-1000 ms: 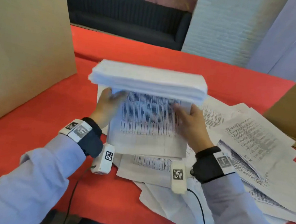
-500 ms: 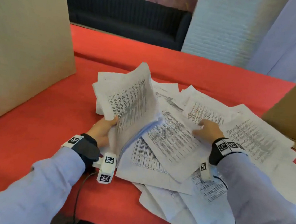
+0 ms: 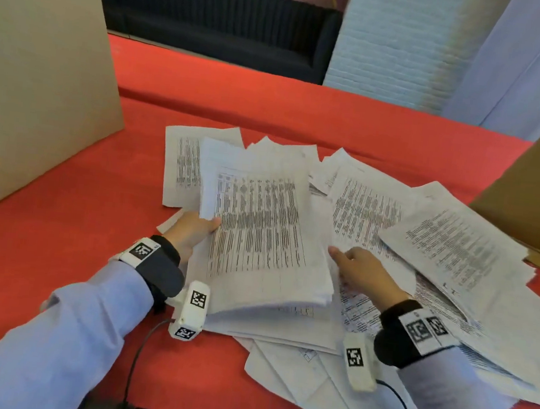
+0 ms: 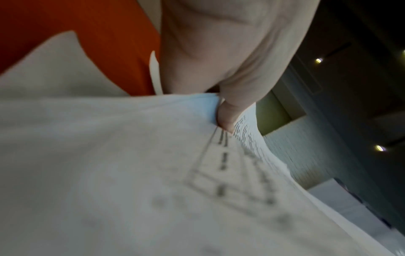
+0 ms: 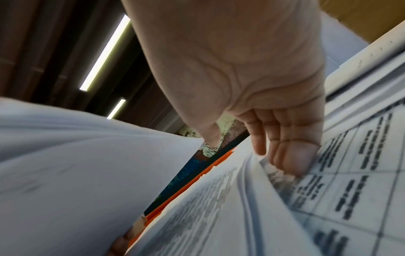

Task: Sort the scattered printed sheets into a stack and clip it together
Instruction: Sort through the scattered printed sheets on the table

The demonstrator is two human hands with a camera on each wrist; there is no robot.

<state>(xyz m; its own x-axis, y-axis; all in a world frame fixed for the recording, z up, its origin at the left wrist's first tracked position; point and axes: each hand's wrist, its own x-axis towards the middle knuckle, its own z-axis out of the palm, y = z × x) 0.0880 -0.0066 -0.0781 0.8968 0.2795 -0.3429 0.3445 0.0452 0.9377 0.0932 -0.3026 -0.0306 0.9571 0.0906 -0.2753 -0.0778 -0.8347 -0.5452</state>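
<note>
A thick stack of printed sheets (image 3: pixel 259 229) lies tilted on the pile, and my left hand (image 3: pixel 193 230) grips its left edge. In the left wrist view the thumb (image 4: pixel 228 117) presses on the stack (image 4: pixel 131 173). My right hand (image 3: pixel 361 272) sits just right of the stack, thumb pointing left. Its fingertips (image 5: pixel 291 155) touch the loose printed sheets (image 5: pixel 350 173) at a lifted sheet edge, with the thumb apart from them. More scattered sheets (image 3: pixel 455 248) spread to the right and toward me. No clip is in view.
The red table (image 3: pixel 271 105) is bounded by a tall cardboard panel (image 3: pixel 43 83) on the left and another cardboard panel (image 3: pixel 533 196) at the right. A dark sofa (image 3: pixel 213 27) stands beyond the far edge. Black cables (image 3: pixel 138 356) hang from the wrist cameras.
Both hands held the stack upright on its edge. The right hand let go and went to the loose sheets, then came back leftward. The left hand laid the stack down flat.
</note>
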